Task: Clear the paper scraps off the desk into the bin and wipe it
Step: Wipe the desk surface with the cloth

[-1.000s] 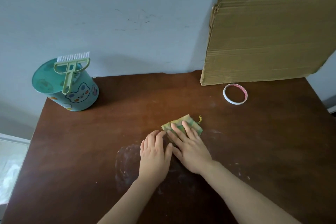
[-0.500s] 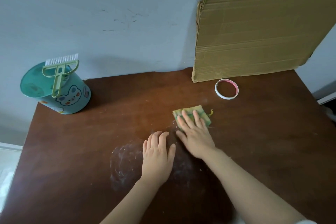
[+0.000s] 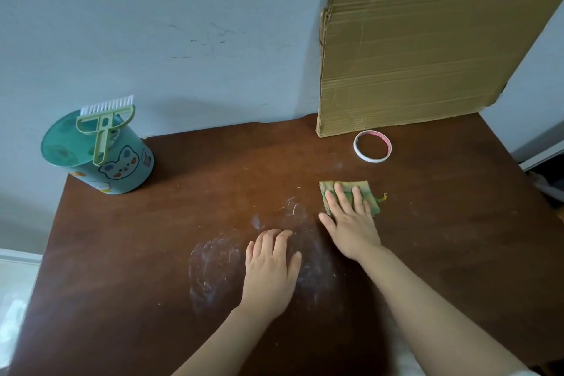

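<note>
at far left, back corner of the desk: teal bin (image 3: 122,168), bear print, standing near the left edge and close to the wall. green hand brush (image 3: 102,137) laid across its top, bristles toward the wall, likely parked there to keep it off the surface being wiped. centre-left: desk (image 3: 213,168), dark brown top, with white chalky smears (image 3: 213,262) and fine flecks in a patch round the left hand. no large paper scraps show, so clearing looks done and wiping is judged the step in hand. centre: left hand (image 3: 270,272), palm down, fingers straight and slightly spread, holding nothing, resting flat on the wood, probably as a brace. just right of it, apart: right hand (image 3: 351,223), fingers straight, pressing flat on a folded green-yellow cloth (image 3: 346,185). this is a press, not a grasp, and it keeps the cloth spread against the wood. cloth lies on the desk between the smears and the tape ring. back right: white tape ring (image 3: 370,159), lying flat near the cardboard's lower edge, apart from the cloth. cardboard sheet (image 3: 412,64) leans on the wall (image 3: 183,24), its foot on the desk. room: bare wood runs from the cloth to the right and front edges. strokes toward the back meet ring and cardboard; a leftward sweep meets the left hand.
</note>
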`<state>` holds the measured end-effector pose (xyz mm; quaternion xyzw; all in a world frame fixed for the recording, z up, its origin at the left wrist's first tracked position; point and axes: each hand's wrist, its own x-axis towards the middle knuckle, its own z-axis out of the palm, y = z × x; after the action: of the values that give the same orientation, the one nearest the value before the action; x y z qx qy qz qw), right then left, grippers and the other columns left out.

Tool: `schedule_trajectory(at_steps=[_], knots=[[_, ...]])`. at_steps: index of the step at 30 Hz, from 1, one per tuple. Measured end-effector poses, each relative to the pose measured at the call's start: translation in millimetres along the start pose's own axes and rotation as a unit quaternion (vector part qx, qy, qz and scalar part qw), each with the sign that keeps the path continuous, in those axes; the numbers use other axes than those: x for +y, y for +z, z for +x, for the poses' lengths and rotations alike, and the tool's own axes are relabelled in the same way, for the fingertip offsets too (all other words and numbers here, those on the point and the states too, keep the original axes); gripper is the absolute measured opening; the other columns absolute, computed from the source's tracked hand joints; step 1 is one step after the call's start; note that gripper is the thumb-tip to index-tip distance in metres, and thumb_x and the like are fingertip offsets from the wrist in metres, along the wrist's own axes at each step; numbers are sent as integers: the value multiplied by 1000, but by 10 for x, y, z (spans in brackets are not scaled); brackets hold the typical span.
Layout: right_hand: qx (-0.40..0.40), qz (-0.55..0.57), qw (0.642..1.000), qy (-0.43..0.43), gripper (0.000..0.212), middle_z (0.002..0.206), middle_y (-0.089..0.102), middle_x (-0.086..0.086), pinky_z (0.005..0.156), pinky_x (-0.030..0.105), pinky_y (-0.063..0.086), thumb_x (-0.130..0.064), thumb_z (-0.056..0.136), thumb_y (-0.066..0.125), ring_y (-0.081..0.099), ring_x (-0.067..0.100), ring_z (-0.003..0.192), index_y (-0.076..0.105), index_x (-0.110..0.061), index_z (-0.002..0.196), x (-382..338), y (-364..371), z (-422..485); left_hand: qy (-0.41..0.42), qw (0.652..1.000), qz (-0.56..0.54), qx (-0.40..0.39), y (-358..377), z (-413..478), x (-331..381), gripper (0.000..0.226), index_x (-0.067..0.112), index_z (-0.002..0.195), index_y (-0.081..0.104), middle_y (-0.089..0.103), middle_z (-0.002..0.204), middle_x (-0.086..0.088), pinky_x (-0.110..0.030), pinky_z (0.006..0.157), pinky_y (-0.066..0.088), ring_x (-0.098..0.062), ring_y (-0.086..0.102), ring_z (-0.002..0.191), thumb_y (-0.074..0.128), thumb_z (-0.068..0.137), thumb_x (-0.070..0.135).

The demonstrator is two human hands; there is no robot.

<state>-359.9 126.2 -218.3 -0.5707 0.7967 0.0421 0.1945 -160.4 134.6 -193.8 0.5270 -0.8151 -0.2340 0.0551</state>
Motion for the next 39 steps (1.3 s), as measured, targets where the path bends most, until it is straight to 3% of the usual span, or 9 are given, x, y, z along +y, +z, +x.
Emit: schedule_trajectory(at_steps=[4,8,13,18,22,26,29,34,39], knots=[[-6,-9,997,-80,63,156,-20,-5,115,43,-8,-56,96,11,-25,29,140,-8,-27,149,-267,96,-167,-1,1000,-6,0,31,-70,-4,42,29,136,38,38,137,11,-34,115,11,-10,29,133,35,96,43],[-15,-7,987,-161,62,148,-30,-19,108,32,-22,-64,88,-1,-36,17,135,-18,-38,142,-183,314,-770,14,1000,-3,3,10,-66,-12,42,29,135,39,39,136,10,-35,115,13,-12,30,132,35,96,42],[2,-42,997,-70,61,150,-27,-17,112,34,-14,-61,91,3,-32,17,137,-18,-36,142,181,214,-787,28,1000,-1,-12,-3,-104,-7,43,30,137,34,35,138,12,-34,115,10,-10,27,134,31,97,44],[-39,9,999,15,60,155,-22,-7,115,43,-6,-54,97,11,-24,26,141,-10,-30,148,-46,-4,-267,30,999,4,-30,29,-187,21,45,31,139,32,35,140,12,-34,116,9,-9,25,136,29,97,47],[-29,1,994,-101,61,154,-23,-10,114,42,-10,-57,95,10,-30,24,138,-9,-32,148,-298,184,-489,24,999,1,-30,20,-244,-37,45,31,139,31,34,142,12,-34,115,10,-9,26,135,30,97,47],[-28,-30,978,-205,62,146,-30,-23,109,34,-23,-67,87,-3,-38,11,134,-18,-42,141,-114,368,-911,16,1000,-15,-18,-39,-273,-133,44,31,139,31,32,143,12,-34,116,11,-10,27,135,31,97,45],[-15,-54,985,-161,64,148,-27,-23,110,32,-19,-67,84,-7,-34,11,136,-18,-40,141,38,276,-824,4,1000,-21,-9,-75,-319,-189,44,32,140,30,32,142,13,-32,116,9,-7,26,135,31,98,45],[-23,-15,999,-40,62,156,-19,-8,116,42,-5,-57,96,10,-23,24,142,-9,-30,148,-370,110,-231,-24,999,-29,-3,-127,-421,-286,44,31,140,30,31,144,12,-32,116,9,-9,24,136,30,98,45],[-29,-20,990,-137,65,156,-18,-6,115,44,-6,-58,94,11,-24,28,141,-5,-28,150,-815,269,-422,-44,998,-34,3,-135,-481,-386,45,30,140,31,31,145,8,-35,116,12,-12,24,137,32,97,45]])
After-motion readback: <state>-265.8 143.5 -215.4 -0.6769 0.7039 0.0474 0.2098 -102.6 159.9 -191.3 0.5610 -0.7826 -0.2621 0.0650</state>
